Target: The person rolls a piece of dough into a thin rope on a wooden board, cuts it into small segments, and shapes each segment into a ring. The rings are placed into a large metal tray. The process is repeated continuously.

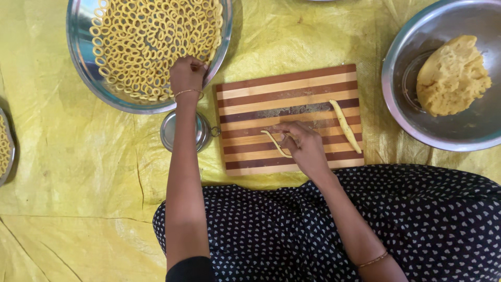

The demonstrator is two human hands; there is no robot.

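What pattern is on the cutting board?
Alternating light and dark brown wooden stripes on the cutting board, seen in the head view.

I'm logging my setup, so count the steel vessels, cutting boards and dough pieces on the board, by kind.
Large steel vessels: 2, the plate of rings and the bowl
Small steel container: 1
Striped cutting board: 1
Dough strips: 2, one thick, one thin at the right hand
Total: 6

Left hand (pixel 187 74) stretched far forward, fingers curled; right hand (pixel 304 147) nearer body, fingertips pinched.
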